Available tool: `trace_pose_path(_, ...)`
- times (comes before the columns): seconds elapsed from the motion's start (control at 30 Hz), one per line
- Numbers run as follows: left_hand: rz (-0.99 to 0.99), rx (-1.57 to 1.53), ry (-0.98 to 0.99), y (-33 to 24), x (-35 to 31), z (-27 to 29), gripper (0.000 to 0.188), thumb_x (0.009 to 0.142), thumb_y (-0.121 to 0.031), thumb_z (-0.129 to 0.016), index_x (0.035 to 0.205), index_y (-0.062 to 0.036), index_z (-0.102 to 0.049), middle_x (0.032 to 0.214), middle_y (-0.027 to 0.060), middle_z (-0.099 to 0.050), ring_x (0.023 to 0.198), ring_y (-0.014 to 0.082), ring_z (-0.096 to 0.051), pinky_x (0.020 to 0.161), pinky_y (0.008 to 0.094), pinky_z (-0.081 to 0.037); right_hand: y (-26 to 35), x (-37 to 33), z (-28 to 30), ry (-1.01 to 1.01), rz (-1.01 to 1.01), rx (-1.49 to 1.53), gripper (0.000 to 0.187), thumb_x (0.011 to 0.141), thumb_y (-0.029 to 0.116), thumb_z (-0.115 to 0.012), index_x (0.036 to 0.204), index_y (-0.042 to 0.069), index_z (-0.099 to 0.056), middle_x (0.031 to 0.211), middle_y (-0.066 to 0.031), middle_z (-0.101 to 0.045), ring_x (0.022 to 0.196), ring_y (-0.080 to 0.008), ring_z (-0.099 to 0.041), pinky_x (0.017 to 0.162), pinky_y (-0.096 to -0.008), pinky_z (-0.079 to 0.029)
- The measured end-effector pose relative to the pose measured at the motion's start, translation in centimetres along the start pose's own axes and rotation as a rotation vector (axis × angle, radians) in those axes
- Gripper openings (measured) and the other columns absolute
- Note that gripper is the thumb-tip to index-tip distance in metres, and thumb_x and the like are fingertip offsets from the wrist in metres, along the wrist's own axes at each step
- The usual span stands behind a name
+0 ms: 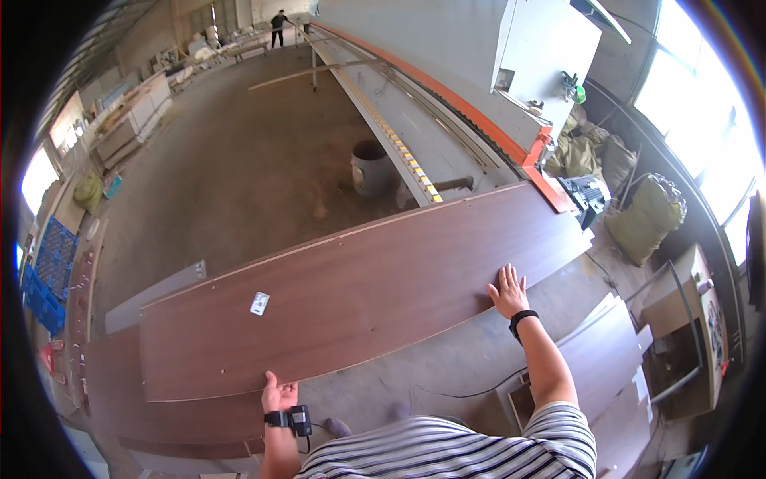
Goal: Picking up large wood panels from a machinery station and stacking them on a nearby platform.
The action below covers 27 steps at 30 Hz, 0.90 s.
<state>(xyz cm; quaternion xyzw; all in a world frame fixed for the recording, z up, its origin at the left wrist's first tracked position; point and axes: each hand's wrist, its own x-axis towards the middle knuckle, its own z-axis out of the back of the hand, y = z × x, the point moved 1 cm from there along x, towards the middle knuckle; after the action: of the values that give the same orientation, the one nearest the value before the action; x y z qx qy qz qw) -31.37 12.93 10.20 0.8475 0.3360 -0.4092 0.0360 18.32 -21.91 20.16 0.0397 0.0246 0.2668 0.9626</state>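
A long brown wooden board (359, 295) lies across in front of me, its far right end resting at a long grey machine (447, 120). My left hand (279, 395) is at the board's near edge, palm up, with the thumb by the edge and the fingers partly hidden beneath. My right hand (508, 294) lies flat on the board near its right end, fingers spread. A small white label (259, 303) sits on the board's left half. Another brown board (191, 419) lies lower, partly under the first.
An orange beam (479, 116) runs along the machine, with a dark motor (588, 195) at its near end. A grey bucket (372, 169) stands beyond the board. Stacked panels (602, 359) lie to my right, near stuffed sacks (648, 219). Far off, another person (278, 29) stands beside the machine.
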Motion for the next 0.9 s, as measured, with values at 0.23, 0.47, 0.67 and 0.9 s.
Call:
trace_pose_path(0.23,-0.157,-0.013,-0.245,-8.2,-4.3,7.8,0.038,0.082,-0.039,-0.06,0.102,-0.0063,-0.055,0.097,0.0042,-0.06,0.091,0.0193,-0.054,0.075,0.0341,-0.048,7.5,-7.6,0.3,0.007,0.273,-0.028,0.074,0.087,0.051,-0.038,0.136,-0.001,-0.02,0.144,-0.0184,-0.014,0.134,-0.0296,-0.01,0.108,-0.0443,-0.008)
trace_pose_path(0.47,-0.069,0.196,-0.477,-15.3,0.9,19.7,0.05,0.081,-0.052,-0.054,0.103,-0.007,-0.053,0.1,0.003,-0.058,0.08,0.0188,-0.055,0.059,0.031,-0.046,15.5,-13.2,-0.7,0.074,0.436,-0.08,0.084,0.083,0.059,-0.038,0.136,-0.003,-0.018,0.143,-0.0193,-0.014,0.134,-0.0293,-0.01,0.108,-0.0421,-0.011)
trace_pose_path(0.67,-0.149,0.381,-0.494,-14.6,6.7,23.9,0.053,0.084,-0.056,-0.046,0.101,-0.0064,-0.051,0.086,0.0049,-0.057,0.057,0.0202,-0.049,0.043,0.0292,-0.04,18.8,-15.3,-3.5,0.244,0.433,-0.121,0.088,0.081,0.061,-0.041,0.136,-0.003,-0.017,0.144,-0.0192,-0.011,0.135,-0.0297,-0.008,0.108,-0.0424,-0.012)
trace_pose_path(0.9,-0.131,0.226,-0.506,-15.5,9.9,31.1,0.051,0.081,-0.051,-0.055,0.106,-0.0074,-0.05,0.09,0.0067,-0.056,0.07,0.0189,-0.05,0.055,0.0321,-0.046,18.8,-12.9,-3.4,0.327,0.461,-0.115,0.071,0.086,0.05,-0.042,0.135,0.002,-0.025,0.144,-0.0145,-0.015,0.134,-0.0276,-0.013,0.107,-0.0427,-0.017)
